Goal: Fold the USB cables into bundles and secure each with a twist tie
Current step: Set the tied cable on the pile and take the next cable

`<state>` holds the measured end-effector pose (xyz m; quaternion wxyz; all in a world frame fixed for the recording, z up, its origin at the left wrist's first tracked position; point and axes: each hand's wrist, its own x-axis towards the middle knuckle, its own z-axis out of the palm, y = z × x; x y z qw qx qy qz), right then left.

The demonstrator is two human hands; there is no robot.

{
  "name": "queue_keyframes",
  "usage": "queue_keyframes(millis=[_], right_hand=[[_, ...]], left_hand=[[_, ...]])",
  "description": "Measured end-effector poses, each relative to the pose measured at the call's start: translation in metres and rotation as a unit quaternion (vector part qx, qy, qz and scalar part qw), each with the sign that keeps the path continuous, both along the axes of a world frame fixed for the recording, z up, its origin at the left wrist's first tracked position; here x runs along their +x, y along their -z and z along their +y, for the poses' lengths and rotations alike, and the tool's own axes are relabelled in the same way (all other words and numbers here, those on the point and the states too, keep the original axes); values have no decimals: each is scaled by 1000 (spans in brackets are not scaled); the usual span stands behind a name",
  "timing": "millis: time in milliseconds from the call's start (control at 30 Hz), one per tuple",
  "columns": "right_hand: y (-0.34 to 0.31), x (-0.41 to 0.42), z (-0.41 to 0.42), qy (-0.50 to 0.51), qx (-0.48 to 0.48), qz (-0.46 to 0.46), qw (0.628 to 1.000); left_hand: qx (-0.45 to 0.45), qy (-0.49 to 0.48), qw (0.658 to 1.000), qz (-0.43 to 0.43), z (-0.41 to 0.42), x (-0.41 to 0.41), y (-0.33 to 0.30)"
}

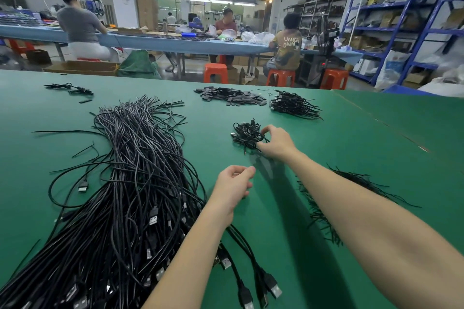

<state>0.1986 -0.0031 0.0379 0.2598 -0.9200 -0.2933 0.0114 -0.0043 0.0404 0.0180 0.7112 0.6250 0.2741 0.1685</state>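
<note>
black cable bundle (pixel 247 134) under right hand (pixel 277 143).

I see a big heap of loose black USB cables (pixel 130 183) at left, small tied bundles (pixel 247 134) at centre, black twist ties (pixel 334 206) at right.

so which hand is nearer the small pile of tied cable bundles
Right. The right hand touches the small pile of bundles, fingers curled at its near edge. The left hand hovers nearer the person, apart from it.
</note>
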Motion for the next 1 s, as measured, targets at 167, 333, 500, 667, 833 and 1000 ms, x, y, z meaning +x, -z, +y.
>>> queue_keyframes(millis=[167,333,500,667,833,1000], right_hand=[[-13,-42,-31,-16,159,12,987],[-4,-102,-76,-92,163,204,961],[-15,-134,-91,-219,-66,229,946],[-23,-158,-90,-266,-167,205,927],[-23,-162,-91,-277,-153,234,919],[-37,-137,-117,-216,99,397,886]], left_hand=[[6,-11,1000,-5,0,2,1],[85,-24,996,-3,1,1,-4],[171,0,985,13,4,-5,-13],[173,15,985,9,6,-7,-18],[192,50,980,-16,8,-11,-20],[280,132,951,-8,6,-14,-21]])
